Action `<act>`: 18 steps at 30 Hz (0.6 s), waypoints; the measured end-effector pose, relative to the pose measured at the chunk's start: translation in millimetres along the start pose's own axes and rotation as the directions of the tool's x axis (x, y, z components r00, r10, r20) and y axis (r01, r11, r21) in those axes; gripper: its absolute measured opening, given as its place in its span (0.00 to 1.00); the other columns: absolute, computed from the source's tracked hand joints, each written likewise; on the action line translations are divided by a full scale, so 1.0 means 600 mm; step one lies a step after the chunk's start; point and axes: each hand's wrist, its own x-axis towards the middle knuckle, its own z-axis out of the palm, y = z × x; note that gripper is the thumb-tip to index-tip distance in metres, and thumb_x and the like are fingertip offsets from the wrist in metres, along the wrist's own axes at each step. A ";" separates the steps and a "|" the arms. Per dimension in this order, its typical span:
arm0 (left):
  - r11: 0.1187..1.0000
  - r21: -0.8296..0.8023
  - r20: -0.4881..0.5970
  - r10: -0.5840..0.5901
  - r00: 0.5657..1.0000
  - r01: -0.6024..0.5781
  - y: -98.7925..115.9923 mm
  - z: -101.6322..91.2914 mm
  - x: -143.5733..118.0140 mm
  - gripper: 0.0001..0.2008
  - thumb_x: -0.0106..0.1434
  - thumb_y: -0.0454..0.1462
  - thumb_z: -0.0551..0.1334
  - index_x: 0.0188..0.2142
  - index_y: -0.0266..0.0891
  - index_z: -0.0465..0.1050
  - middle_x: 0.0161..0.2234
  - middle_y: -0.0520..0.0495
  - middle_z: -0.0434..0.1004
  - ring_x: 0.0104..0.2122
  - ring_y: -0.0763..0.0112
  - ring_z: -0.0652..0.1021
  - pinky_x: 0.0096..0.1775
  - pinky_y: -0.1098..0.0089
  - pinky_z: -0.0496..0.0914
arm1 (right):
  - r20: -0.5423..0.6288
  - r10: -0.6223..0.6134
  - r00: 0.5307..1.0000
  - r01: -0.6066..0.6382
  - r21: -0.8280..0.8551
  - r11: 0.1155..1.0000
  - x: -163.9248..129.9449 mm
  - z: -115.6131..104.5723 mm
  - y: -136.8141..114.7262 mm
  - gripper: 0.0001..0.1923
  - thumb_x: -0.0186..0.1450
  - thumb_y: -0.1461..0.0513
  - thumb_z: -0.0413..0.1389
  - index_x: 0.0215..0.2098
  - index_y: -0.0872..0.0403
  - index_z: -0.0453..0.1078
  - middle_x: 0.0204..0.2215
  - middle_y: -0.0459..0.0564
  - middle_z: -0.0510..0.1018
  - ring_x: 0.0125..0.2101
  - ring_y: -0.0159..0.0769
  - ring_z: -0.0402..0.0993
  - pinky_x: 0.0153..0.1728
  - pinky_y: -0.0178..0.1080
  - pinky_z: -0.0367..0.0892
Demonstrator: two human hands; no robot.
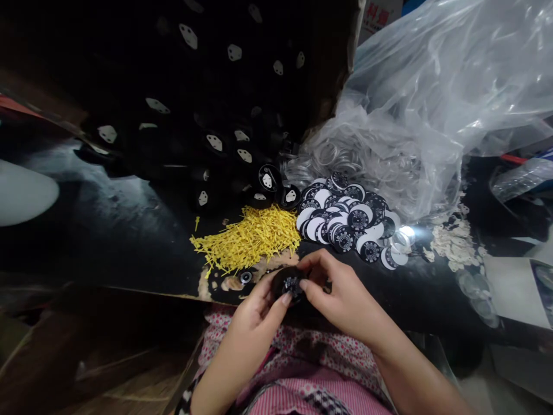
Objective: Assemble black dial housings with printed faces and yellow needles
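My left hand (262,308) is wrapped round a round black gauge housing (283,282) with a printed dial face in it, held low over the table's front edge. The thumb and bent fingers of my right hand (326,282) meet at the housing's right side. Whether they pinch a small part there is hidden. Just beyond my hands lies a heap of small yellow pointers (254,236). To its right spreads a pile of black and white dial discs (345,222).
A large dark carton (216,86) at the back holds several black housings with pale plates. Clear rings (332,155) spill from a transparent plastic bag (432,92). Pale flat bits (453,239) and a white box (516,288) are at the right. A small metal ring (246,278) lies near my left hand.
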 end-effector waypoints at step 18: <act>0.928 -0.347 -0.244 0.050 0.969 -0.135 0.029 -0.006 -0.001 0.16 0.62 0.38 0.66 0.50 0.50 0.74 0.52 0.51 0.78 0.60 0.59 0.69 0.63 0.59 0.61 | 0.025 -0.263 0.964 0.207 -0.688 0.696 0.070 0.042 -0.017 0.08 0.70 0.59 0.51 0.36 0.54 0.70 0.35 0.50 0.79 0.36 0.42 0.73 0.39 0.43 0.57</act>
